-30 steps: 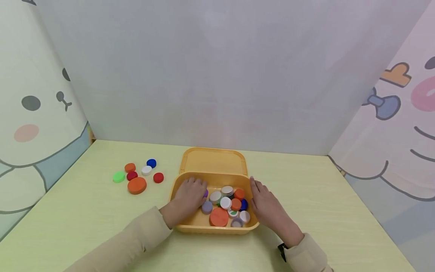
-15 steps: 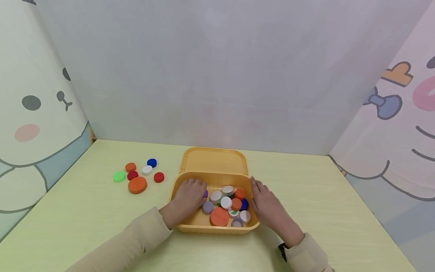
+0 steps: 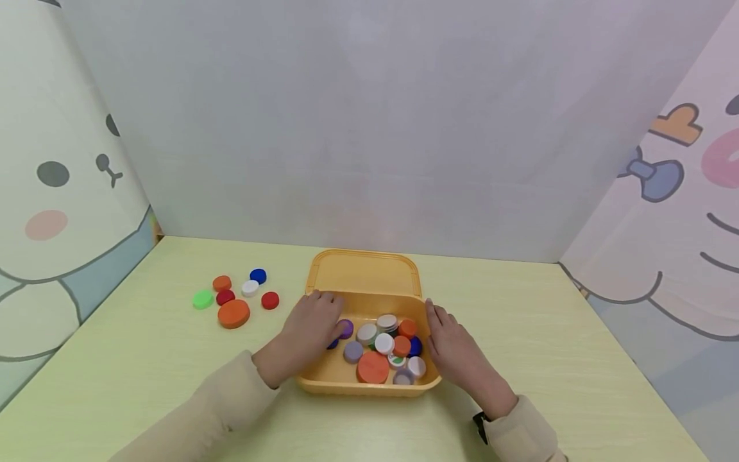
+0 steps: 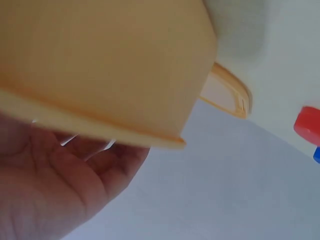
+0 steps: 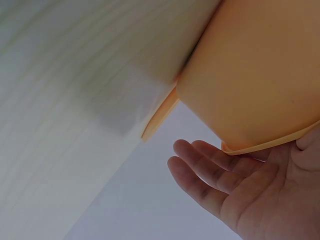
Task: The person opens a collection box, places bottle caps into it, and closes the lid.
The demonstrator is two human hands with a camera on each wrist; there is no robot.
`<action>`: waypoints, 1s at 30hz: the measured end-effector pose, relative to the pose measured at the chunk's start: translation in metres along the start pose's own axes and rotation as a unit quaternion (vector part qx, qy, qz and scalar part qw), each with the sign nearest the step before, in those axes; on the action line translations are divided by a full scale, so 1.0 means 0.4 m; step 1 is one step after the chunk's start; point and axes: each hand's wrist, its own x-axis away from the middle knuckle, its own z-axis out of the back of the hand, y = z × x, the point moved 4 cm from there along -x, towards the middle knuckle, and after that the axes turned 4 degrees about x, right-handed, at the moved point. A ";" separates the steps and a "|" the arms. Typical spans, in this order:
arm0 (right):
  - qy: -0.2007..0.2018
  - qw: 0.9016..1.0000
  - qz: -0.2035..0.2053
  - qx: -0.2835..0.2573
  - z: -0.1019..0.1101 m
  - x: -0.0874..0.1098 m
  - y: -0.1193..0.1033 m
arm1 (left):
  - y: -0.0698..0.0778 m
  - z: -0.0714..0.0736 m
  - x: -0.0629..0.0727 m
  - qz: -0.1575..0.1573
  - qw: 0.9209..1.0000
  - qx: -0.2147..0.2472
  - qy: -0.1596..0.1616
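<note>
The yellow-orange rectangular plastic box (image 3: 360, 389) stands on the pale wood-grained surface (image 3: 577, 359) between your left grip (image 3: 310, 328) and your right grip (image 3: 456, 351). The governing relation, as judged here: its long axis runs left to right, so your hands flank its two ends. The left is released, fingers loosely bent over the left rim; the right is likewise released, fingers nearly straight along the right rim. Inside, round plastic caps (image 3: 384, 344) gather mostly right of centre; a purple round plastic cap (image 3: 347, 329) lies just beside the left thumb, nearer that hand. The matching yellow-orange flat lid (image 3: 362, 274) lies beyond the far rim. More multicoloured round plastic caps (image 3: 250, 288) lie apart, left of the box, again nearer the left.
</note>
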 end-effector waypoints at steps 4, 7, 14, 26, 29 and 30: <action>0.004 1.000 0.001 0.004 -0.001 0.000 0.001 | -0.021 0.030 0.010 0.021 1.000 0.012 0.009; 0.006 1.000 0.001 0.007 -0.001 0.000 0.002 | -0.037 0.052 0.019 0.033 0.999 0.011 0.015; 0.005 1.000 0.000 0.007 0.000 0.000 0.003 | -0.099 0.080 0.030 0.058 0.998 -0.009 0.033; -0.001 1.000 -0.001 0.000 0.002 0.000 0.001 | -0.219 0.029 0.038 0.103 0.994 -0.031 0.023; -0.002 1.000 -0.001 -0.002 0.002 -0.001 0.000 | -0.242 0.016 0.039 0.109 0.993 -0.033 0.024; -0.002 1.000 -0.001 -0.002 0.001 -0.001 0.000 | -0.249 0.012 0.039 0.110 0.993 -0.035 0.025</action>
